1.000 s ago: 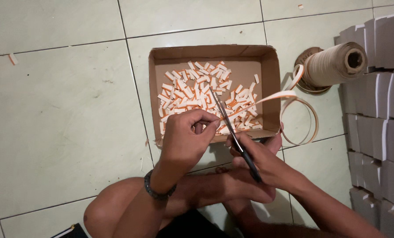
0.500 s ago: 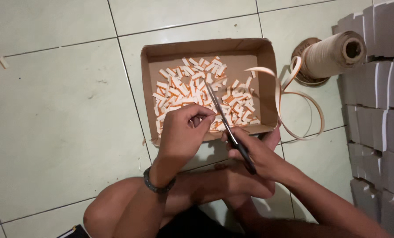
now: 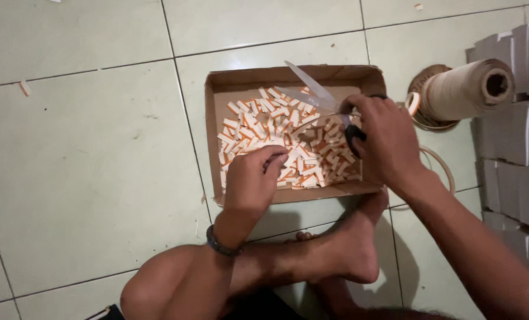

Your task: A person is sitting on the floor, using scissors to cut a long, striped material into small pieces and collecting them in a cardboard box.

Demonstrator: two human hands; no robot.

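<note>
Much of the strip [image 3: 312, 120] is hard to follow: only a thin pale line shows above the cut pieces [image 3: 288, 145], running from the left hand [image 3: 254, 178] toward the right hand [image 3: 389, 142], and its far end is lost behind that hand. The scissors [image 3: 318, 93] are partly covered too; the dark handles sit inside the right hand's grip, so only the two blades show, and they are blurred. The stacks of pale boxes [image 3: 522, 154] are cut off by the right edge of the view, and the roll of tape [image 3: 466, 89] lying against them hides part of the round spool [image 3: 421, 115] behind it. A loop of tape on the floor [image 3: 87, 136] beside the box is mostly hidden by the right forearm.

The left hand hovers over the near part of the cardboard box [image 3: 214, 142], its fingers [image 3: 273, 161] curled in and pressed together at the tips, pinching the end of the strip just above the orange-and-white pieces. The right hand's fingers [image 3: 359, 109] are closed through the scissor handles, while the blades stand apart in a narrow V over the far half of the box. A dark band [image 3: 222, 244] circles the left wrist. The person's bare foot [image 3: 347, 255] rests on the tiles just in front of the box.
</note>
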